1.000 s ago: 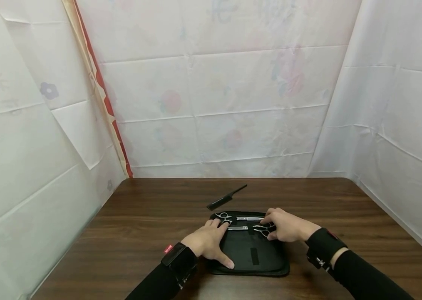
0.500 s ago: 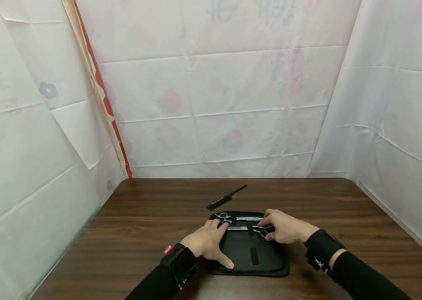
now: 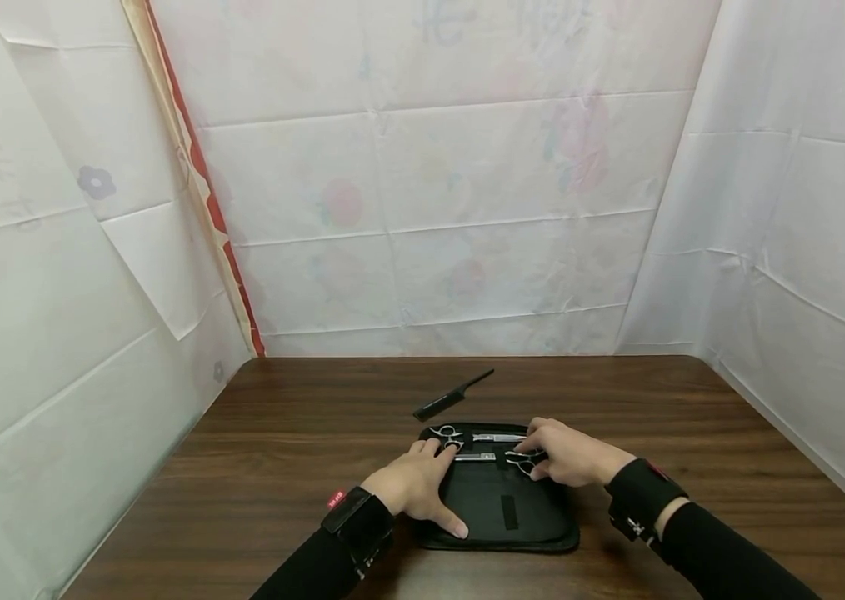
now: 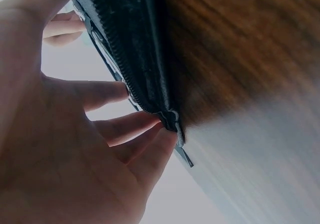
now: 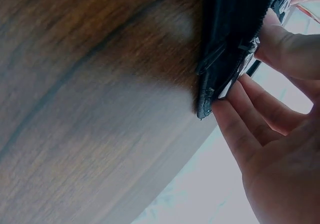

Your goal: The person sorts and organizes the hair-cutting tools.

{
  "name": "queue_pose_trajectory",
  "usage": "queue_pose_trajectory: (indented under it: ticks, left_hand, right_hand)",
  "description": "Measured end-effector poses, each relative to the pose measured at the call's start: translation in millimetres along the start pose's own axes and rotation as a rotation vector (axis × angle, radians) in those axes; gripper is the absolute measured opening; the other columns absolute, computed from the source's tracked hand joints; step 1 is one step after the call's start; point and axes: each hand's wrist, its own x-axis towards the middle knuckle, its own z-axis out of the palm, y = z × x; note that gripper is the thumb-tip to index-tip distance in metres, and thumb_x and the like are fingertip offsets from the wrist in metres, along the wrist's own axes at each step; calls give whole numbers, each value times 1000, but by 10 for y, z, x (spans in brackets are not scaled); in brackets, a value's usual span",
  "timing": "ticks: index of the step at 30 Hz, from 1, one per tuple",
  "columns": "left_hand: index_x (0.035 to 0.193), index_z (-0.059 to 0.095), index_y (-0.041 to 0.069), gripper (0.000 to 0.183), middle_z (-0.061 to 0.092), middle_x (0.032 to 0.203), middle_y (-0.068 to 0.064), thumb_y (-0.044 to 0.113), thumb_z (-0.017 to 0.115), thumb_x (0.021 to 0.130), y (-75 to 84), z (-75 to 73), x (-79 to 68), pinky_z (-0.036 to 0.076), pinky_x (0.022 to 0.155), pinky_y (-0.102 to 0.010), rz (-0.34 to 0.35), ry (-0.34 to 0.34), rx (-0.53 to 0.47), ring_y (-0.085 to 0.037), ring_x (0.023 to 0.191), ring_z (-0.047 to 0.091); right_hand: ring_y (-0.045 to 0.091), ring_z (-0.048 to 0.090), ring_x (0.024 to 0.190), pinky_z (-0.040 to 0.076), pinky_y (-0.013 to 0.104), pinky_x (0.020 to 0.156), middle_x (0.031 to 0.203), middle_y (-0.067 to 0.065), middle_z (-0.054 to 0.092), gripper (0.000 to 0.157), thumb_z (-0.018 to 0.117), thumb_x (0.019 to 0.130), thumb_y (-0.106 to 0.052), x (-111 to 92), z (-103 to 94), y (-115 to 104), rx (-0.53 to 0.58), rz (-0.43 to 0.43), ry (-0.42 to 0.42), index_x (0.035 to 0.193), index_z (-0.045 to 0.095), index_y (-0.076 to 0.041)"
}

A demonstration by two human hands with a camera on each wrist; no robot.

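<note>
Left hand spread on black case; right hand pinches scissors; case between hands.

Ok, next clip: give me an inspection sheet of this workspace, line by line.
Surface: brown wood-grain table.
Job's things: black zip case holding two pairs of scissors; farther scissors with handles to the left, nearer scissors with handles to the right.
Clutter: only a black comb lying beyond the case.
Grippers: left hand rests on the case's left side; right hand has fingers and thumb about the nearer scissors' handles.
Cables: nothing seen.
Surroundings: white printed sheets behind and at both sides.
</note>
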Motion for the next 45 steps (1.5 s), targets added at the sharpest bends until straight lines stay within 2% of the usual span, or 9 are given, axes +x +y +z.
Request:
queue_pose_trajectory:
  ticks: [9,21,29,45]
  left_hand:
    - [157,38,14,116,40,154,-12,68,85,66,3,10,5,42,110,-48,-1,-8,8,-30,144,36]
    - [157,38,14,118,40,154,-12,68,86,65,3,6,-2,43,109,-48,6,8,4,-29,143,37]
    - [158,38,13,118,40,154,-12,69,85,66,1,-1,2,41,110,-48,0,-6,17,-30,144,36]
    - [158,37,14,117,39,156,-12,68,85,67,9,-4,1,41,111,-48,-8,-15,12,-31,145,35]
  right_hand:
    - [23,56,100,48,34,76,109,0,57,36,76,90,-5,11,18,13,-2,2,1,126,71,-4]
    - [21,55,100,49,34,77,109,1,57,36,76,89,-2,41,10,-18,-4,-1,5,125,72,-2]
    - [21,54,96,49,36,77,105,2,57,36,76,89,-2,53,5,-17,-14,-46,2,125,71,1]
    - [22,54,95,47,33,75,104,1,56,37,76,88,1,65,22,-26,-18,-17,5,125,71,0]
